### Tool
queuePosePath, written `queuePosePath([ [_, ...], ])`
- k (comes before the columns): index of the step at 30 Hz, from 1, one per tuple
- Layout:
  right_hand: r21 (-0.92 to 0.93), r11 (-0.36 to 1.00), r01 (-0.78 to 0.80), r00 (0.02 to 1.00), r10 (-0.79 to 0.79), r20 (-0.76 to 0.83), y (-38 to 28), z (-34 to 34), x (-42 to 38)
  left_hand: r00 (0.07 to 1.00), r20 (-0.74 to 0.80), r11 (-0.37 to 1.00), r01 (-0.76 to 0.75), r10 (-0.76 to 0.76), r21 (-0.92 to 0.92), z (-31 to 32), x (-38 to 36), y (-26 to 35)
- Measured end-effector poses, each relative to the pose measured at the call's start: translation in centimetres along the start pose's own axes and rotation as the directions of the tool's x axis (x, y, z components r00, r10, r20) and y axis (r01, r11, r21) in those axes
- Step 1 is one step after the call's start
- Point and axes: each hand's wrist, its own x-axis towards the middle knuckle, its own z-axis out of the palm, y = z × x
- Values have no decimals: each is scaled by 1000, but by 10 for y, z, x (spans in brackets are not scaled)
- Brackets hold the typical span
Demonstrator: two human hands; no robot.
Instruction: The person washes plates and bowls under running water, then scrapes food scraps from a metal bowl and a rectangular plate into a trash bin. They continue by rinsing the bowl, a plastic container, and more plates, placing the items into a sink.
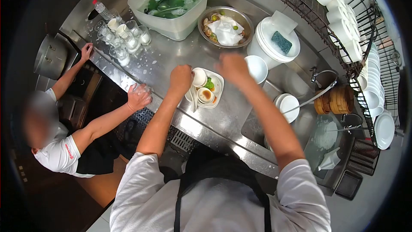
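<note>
My left hand [181, 78] is closed at the rim of a small white cup [199, 77], over the left side of a white plate [219, 89]. On that plate are green vegetable scraps [209, 83] and a small white sauce dish [205, 95] with brown sauce in it. A white spoon [194, 99] lies at the plate's left edge. My right hand [234, 67] is up between the plate and a white bowl [257, 69]. Motion smears its fingers, so their grip does not show.
Behind stand a soapy tub [182, 29], a metal bowl of food waste [227, 13] and a white bucket [264, 38] with a sponge. Glasses [124, 38] cluster at left, near a co-worker's hands [139, 96]. Stacked bowls [287, 107] sit in the sink; a wire rack [365, 56] overhangs the right.
</note>
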Motion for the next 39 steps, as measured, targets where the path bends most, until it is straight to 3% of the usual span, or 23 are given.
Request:
queuePosePath([
  [2,-5,1000,-18,992,18,124,-7,43,-27,1000,-10,999,-20,20,37,2,-6,4],
  [5,7,998,-56,998,56,-17,-4,95,-43,1000,-16,989,-6,8,147,8,-15,17],
  [8,18,1000,-25,986,28,-165,-3,102,-48,999,9,992,47,-48,116,8,-22,30],
  [11,-59,998,17,960,-33,-278,-5,88,-50,972,-154,974,-149,176,172,-7,-27,38],
  [14,-38,999,4,907,-19,-421,-2,81,-48,929,-25,918,-361,369,163,-4,-12,24],
  [17,269,953,-142,935,218,-278,-6,63,-62,857,161,851,-510,489,129,-4,8,11],
  [20,533,798,-281,959,225,170,12,99,-64,808,290,798,-573,513,187,2,21,8],
  [23,381,899,-217,976,194,99,-1,112,-76,814,349,797,-556,465,234,2,29,7],
  [26,298,914,-274,952,213,221,-20,99,-74,851,435,897,-403,294,180,1,29,2],
  [29,271,929,-253,960,206,189,-35,94,-76,906,362,966,-255,221,48,2,18,-6],
  [33,316,897,-308,949,266,170,-40,104,-77,933,36,933,-357,359,-55,-6,-9,-2],
  [39,378,868,-321,946,282,158,-36,112,-80,952,-28,952,-305,304,-36,-10,-32,-4],
])
